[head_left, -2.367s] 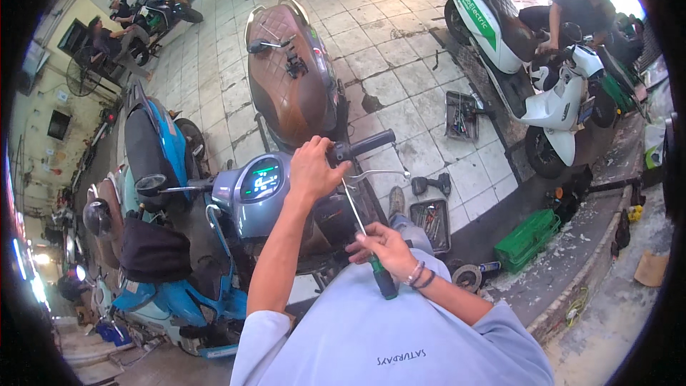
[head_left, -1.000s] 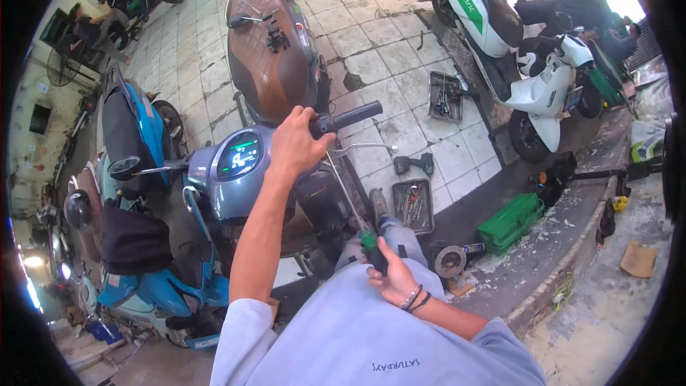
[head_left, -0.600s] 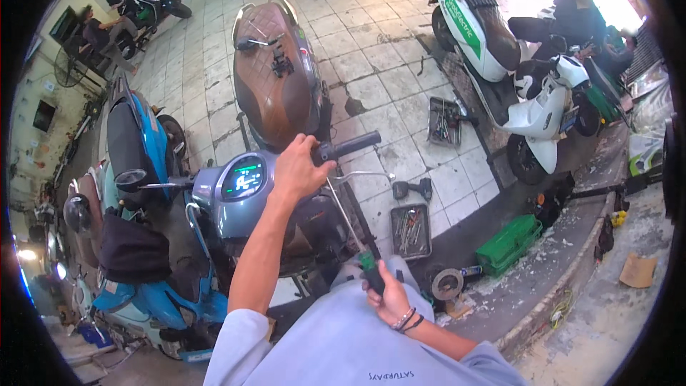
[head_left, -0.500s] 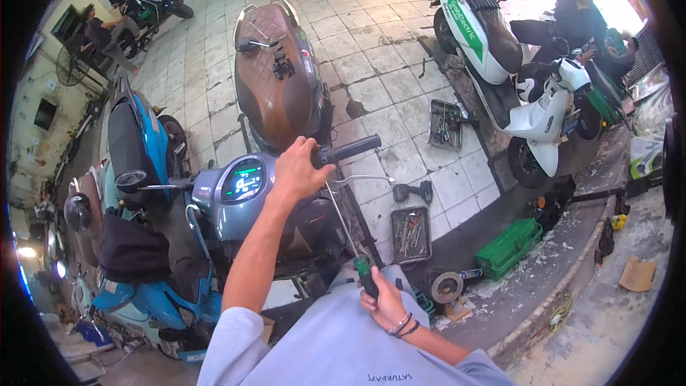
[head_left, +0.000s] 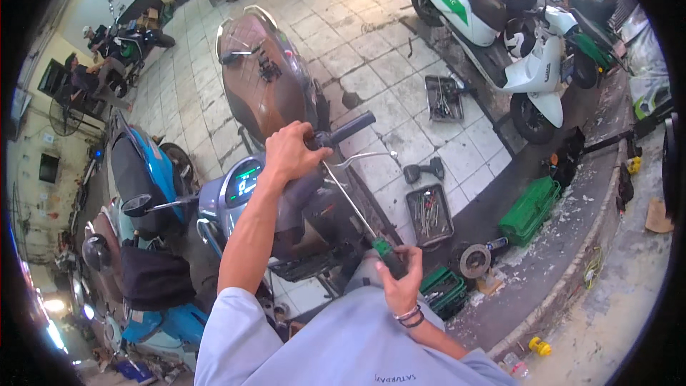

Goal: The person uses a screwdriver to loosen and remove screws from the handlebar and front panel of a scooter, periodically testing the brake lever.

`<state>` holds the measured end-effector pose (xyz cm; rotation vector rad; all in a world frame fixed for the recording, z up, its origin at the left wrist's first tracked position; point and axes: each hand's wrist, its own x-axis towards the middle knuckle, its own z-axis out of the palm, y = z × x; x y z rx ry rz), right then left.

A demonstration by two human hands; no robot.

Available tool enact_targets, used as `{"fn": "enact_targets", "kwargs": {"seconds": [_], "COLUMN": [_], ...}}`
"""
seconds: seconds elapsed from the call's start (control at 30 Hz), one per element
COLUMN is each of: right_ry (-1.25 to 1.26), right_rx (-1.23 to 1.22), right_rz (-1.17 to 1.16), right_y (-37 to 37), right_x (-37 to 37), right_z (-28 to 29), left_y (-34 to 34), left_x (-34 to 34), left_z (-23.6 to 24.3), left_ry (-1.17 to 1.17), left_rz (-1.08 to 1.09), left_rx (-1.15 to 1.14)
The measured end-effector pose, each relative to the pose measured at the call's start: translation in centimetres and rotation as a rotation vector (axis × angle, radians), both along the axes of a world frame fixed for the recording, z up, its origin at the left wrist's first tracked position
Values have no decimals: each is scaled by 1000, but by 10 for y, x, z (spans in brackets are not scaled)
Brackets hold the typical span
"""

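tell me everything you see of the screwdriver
The screwdriver has a long, slim, metallic-looking shaft and a thick handle, green toward the shaft and black behind, apparently plastic. The right hand holds the handle; from there the shaft slants up and left in the picture, ending near the handlebar beside the left hand. Its tip can't be made out.

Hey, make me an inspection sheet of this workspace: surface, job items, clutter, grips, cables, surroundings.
Surface: pale floor tiles, stained, dark at the joints.
Job's things: screwdriver, shaft slanting toward the handlebar; tip contact unclear.
Clutter: tool tray and power drill on the floor; green toolbox to their right; black parts on a brown seat.
Left grip: on the handlebar's inner end; how tightly, cannot tell.
Right grip: closed around the screwdriver's handle.
Cables: thin yellowish strand at right; cord or wire unclear.
Surroundings: blue scooter left, white-and-green scooter right, people in the background.
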<state>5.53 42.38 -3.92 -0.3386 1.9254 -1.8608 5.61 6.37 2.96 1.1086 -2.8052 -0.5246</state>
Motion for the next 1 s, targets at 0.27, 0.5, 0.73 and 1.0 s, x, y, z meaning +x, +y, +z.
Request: {"fn": "enact_targets", "kwargs": {"seconds": [0.27, 0.5, 0.73, 1.0], "right_ry": [-265, 281, -320, -423], "right_rx": [101, 123, -46, -78], "right_rz": [-5, -14, -17, -1], "right_y": [11, 6, 0, 11], "right_x": [7, 24, 23, 16], "right_z": [-17, -25, -21, -23], "left_y": [3, 0, -1, -2], "left_x": [4, 9, 4, 7], "left_z": [5, 0, -1, 0], "left_ry": [53, 25, 40, 8], "left_rz": [-51, -16, -35, -30], "left_rx": [-57, -13, -13, 13]}}
